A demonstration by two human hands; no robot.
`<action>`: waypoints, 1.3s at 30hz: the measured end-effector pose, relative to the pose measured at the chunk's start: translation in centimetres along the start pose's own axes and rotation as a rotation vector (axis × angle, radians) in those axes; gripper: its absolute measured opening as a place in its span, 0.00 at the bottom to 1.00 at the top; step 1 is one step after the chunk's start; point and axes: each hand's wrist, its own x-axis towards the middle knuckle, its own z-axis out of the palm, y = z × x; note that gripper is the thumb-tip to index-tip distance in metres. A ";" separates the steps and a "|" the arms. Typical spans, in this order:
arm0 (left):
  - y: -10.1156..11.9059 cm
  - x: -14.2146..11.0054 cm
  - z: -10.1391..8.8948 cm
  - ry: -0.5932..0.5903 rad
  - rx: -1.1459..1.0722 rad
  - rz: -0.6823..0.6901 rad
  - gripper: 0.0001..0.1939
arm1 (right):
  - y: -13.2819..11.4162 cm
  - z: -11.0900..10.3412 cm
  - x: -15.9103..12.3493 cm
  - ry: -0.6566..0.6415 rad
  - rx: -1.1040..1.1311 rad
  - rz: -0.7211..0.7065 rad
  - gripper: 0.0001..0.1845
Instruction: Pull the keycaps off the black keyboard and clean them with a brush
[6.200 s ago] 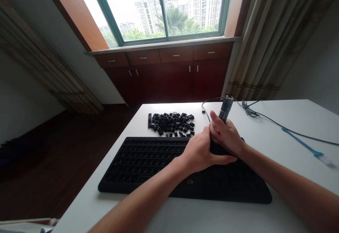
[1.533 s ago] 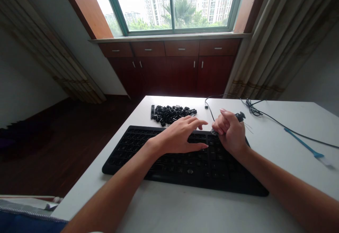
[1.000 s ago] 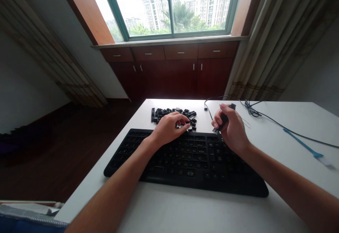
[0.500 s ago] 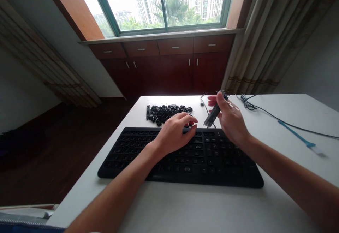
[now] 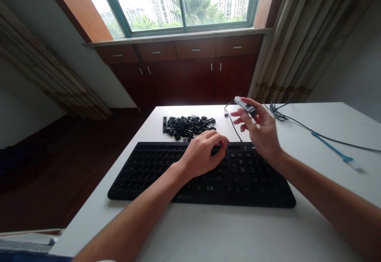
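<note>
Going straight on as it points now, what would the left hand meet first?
The left hand would probably meet the thin cable, then the right hand; height is unclear, so it might pass above the cable.

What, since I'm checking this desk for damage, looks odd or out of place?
The keyboard looks stripped: its left side shows bare sockets, and a heap of loose black keys lies behind it. The cord is bunched up at the back right. Nothing looks spilled; whether anything is broken, I cannot tell.
</note>
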 end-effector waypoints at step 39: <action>0.3 -0.1 0.1 -0.132 0.102 0.078 0.11 | -0.6 1.7 -2.8 -0.087 0.421 0.323 0.13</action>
